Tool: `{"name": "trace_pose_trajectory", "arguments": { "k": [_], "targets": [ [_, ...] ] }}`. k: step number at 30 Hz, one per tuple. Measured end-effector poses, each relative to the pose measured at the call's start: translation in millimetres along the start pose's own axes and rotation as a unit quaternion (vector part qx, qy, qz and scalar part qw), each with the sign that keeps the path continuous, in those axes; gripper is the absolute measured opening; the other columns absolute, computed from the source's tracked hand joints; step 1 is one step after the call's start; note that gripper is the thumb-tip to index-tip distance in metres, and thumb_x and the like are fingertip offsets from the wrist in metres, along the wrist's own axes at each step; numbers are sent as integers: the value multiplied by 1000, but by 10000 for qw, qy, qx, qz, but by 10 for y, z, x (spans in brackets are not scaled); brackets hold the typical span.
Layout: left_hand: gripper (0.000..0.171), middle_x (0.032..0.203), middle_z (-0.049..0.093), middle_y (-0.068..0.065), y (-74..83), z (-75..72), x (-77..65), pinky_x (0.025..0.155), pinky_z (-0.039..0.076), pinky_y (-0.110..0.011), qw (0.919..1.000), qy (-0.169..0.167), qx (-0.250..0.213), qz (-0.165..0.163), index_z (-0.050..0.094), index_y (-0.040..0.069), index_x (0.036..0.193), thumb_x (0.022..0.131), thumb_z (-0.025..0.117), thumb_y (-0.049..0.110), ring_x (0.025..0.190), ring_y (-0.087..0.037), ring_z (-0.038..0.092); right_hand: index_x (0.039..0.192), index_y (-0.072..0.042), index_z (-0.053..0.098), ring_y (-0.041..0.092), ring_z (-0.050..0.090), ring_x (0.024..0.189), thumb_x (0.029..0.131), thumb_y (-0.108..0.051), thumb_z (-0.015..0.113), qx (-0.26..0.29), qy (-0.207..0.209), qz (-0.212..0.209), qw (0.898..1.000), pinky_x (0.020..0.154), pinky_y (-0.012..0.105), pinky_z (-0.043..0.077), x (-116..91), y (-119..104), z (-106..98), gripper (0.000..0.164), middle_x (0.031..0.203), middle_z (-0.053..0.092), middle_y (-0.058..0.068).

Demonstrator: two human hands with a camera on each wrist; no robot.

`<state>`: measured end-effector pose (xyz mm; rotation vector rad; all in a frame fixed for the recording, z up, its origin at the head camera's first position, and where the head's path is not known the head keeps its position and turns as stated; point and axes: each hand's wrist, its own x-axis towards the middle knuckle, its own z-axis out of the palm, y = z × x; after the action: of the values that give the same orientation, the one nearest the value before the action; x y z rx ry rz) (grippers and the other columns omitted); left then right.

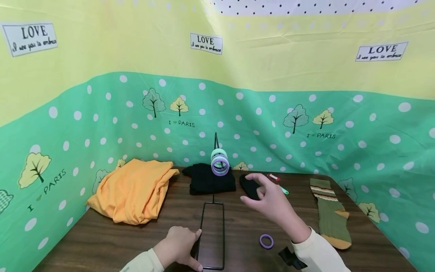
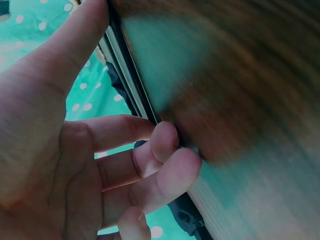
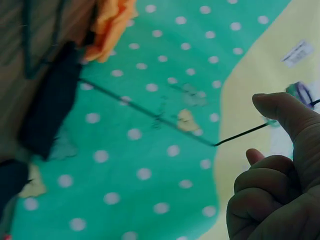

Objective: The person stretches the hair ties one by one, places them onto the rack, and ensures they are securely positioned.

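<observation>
My left hand [image 1: 178, 243] rests at the near left corner of a black wire stand's base [image 1: 223, 234], thumb and fingertips against its bar. In the left wrist view, the fingers [image 2: 125, 132] lie along that dark bar. Several green rings [image 1: 216, 151] and purple rings [image 1: 221, 174] hang together on the stand's raised arm. My right hand [image 1: 270, 196] is lifted to the right of the stand, thumb and index apart with nothing between them, other fingers bent in. A loose purple ring [image 1: 272, 241] lies on the table below it.
An orange cloth [image 1: 136, 192] lies heaped at left. Folded black fabric [image 1: 212, 181] sits behind the base, and another black item [image 1: 248, 187] lies beyond my right hand. Small red [image 1: 273, 177] and green [image 1: 284, 191] items are nearby. A striped green sock [image 1: 333, 215] lies at right.
</observation>
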<state>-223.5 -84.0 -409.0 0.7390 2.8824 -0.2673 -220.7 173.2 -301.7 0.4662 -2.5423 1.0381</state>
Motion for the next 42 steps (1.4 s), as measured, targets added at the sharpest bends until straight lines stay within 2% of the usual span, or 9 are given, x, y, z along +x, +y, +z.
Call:
{"name": "trace_pose_trajectory", "arguments": {
  "k": [9, 21, 24, 31, 38, 42],
  "targets": [
    [94, 59, 52, 1, 1, 3, 1, 44, 35, -31, 9999, 103, 48, 14, 50, 29, 134, 56, 60, 81, 50, -13, 41, 117, -17, 54, 6, 21, 42, 74, -21, 77, -45, -214, 1004, 9947, 43, 24, 28, -133, 479, 42, 49, 51, 21, -6],
    [95, 70, 61, 0, -7, 30, 39, 46, 37, -32, 10000, 60, 42, -1, 50, 29, 134, 55, 59, 82, 53, -12, 45, 117, -12, 55, 6, 20, 42, 73, -20, 78, 228, -743, 1799, 9806, 41, 22, 28, -335, 943, 137, 51, 49, 22, -6],
    [95, 74, 63, 0, -8, 31, 42, 46, 38, -33, 9999, 84, 72, 1, 50, 29, 133, 55, 59, 83, 55, -12, 47, 117, -9, 54, 7, 21, 42, 71, -20, 78, 248, -966, 1836, 9779, 40, 21, 27, -384, 1038, 167, 53, 49, 24, -6],
    [96, 69, 60, 1, -4, 35, 22, 45, 36, -32, 9999, 146, 86, -10, 51, 29, 133, 54, 60, 82, 53, -13, 46, 115, -2, 54, 7, 26, 44, 68, -21, 81, 323, -1678, 1749, 9696, 42, 20, 26, -488, 1202, 218, 57, 50, 29, -7],
    [95, 66, 58, 1, -6, 37, 29, 45, 36, -31, 9999, 108, 73, 1, 50, 29, 134, 55, 59, 82, 51, -12, 44, 107, 0, 56, 9, 35, 47, 63, -22, 83, 257, -2079, 1654, 9637, 44, 23, 30, -516, 1296, 226, 56, 54, 40, -5],
    [94, 66, 59, 0, -2, 21, 17, 45, 37, -31, 9999, 125, 64, 15, 51, 29, 133, 56, 60, 81, 51, -12, 43, 101, -1, 57, 13, 43, 61, 62, -21, 85, 194, -2367, 1623, 9577, 54, 26, 36, -526, 1332, 223, 52, 76, 54, 2]
  ]
}}
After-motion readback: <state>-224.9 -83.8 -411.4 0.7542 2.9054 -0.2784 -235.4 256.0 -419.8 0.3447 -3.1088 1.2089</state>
